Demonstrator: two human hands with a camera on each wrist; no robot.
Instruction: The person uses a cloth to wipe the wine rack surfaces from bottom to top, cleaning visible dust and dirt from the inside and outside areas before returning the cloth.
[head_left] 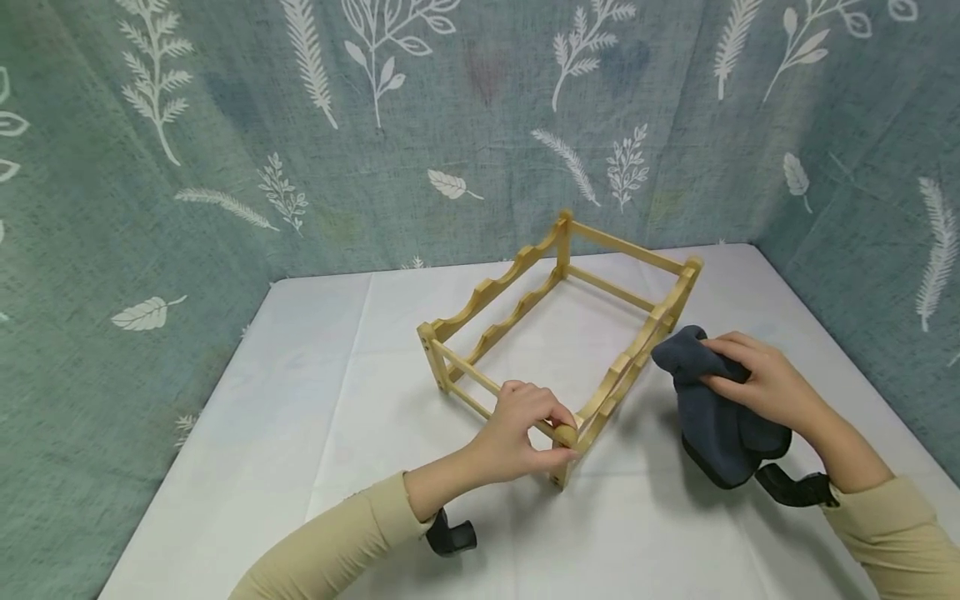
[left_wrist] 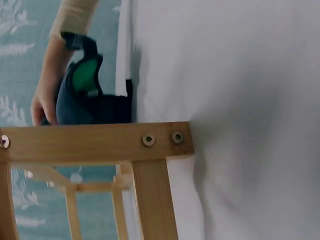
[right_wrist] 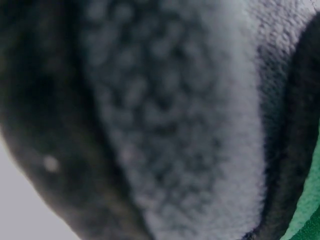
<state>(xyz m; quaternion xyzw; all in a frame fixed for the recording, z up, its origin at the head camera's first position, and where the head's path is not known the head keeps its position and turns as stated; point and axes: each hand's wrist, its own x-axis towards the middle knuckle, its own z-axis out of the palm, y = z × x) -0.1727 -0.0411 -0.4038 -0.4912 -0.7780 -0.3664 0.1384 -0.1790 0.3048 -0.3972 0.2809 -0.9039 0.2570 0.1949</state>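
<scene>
Probably light, stiff and not slippery: a wooden rack [head_left: 621,367] on the table [head_left: 375,333], best taken by a corner post. Seemingly soft and floppy: a dark blue cloth [head_left: 712,425] right of it, best bunched. With the left grip [head_left: 521,429], pinching the rack's near corner knob [head_left: 566,434], thumb and fingers around it; with the right grip [head_left: 772,379], clutching the cloth's upper folds.

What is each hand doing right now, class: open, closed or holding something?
Left hand: holding the wooden rack at its near corner.
Right hand: holding a dark blue cloth.
</scene>
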